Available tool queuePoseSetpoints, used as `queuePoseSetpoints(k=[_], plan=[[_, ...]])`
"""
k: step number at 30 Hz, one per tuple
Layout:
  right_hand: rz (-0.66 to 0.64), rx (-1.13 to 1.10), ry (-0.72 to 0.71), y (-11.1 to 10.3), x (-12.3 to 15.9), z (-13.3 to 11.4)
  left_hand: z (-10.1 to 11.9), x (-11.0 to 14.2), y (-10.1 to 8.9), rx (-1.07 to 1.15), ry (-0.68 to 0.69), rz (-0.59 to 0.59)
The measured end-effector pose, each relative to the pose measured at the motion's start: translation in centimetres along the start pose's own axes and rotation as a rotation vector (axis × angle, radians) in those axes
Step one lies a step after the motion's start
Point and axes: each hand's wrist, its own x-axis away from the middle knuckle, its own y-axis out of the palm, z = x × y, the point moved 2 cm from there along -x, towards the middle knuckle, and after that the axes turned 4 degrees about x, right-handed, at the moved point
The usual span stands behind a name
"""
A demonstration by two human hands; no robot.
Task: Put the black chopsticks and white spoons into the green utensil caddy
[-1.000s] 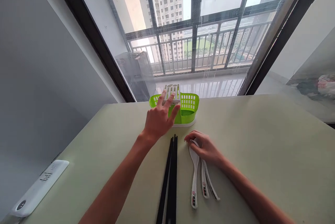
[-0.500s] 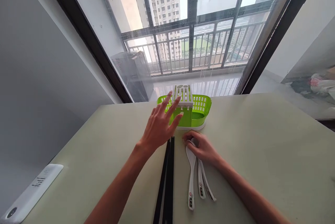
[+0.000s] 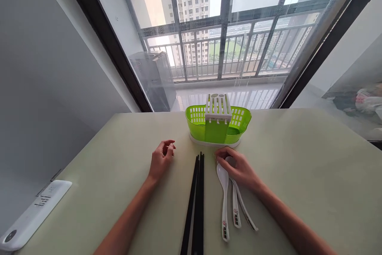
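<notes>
My left hand (image 3: 162,159) rests on the table left of the chopsticks, its fingers loosely curled with a gap to the thumb and nothing held. My right hand (image 3: 234,163) lies over the bowl ends of several white spoons, fingers bent and fingertips on the tabletop; it partly hides the bowls. The nearest white spoon (image 3: 225,199) lies with its printed handle towards me. Between my forearms are black chopsticks (image 3: 197,203), thin ends pointing away. Beyond both hands stands a green basket (image 3: 197,129) with a white slotted holder (image 3: 219,113) on its front.
A long white device (image 3: 38,213) with a dark oval lies at the left edge of the pale green table (image 3: 113,167). The table's far edge meets a dark-framed glass window (image 3: 222,52). Outside it, a railing and a boxy unit (image 3: 153,76) are visible.
My left hand has come away from the basket, down and leftwards onto the table, its spread fingers now curled. My right hand stays over the spoons. The whole view has shifted slightly.
</notes>
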Motion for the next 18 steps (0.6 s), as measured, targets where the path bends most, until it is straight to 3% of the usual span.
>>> queuePoseSetpoints(k=[5, 10, 14, 18], plan=[[0.123, 0.173, -0.017, -0.6, 0.6, -0.5, -0.3, 0.3, 0.2, -0.003, -0.033, -0.078], [0.226, 0.350, 0.015, -1.9, 2.4, -3.9, -0.5, 0.4, 0.1, 0.047, -0.049, -0.097], [0.111, 0.389, 0.060, -1.8, 4.6, -7.2, -0.5, 0.5, 0.1, 0.096, -0.062, -0.114], [-0.108, 0.389, 0.159, 0.4, 7.1, -8.5, -0.5, 0.6, 0.0, 0.140, -0.079, -0.110]])
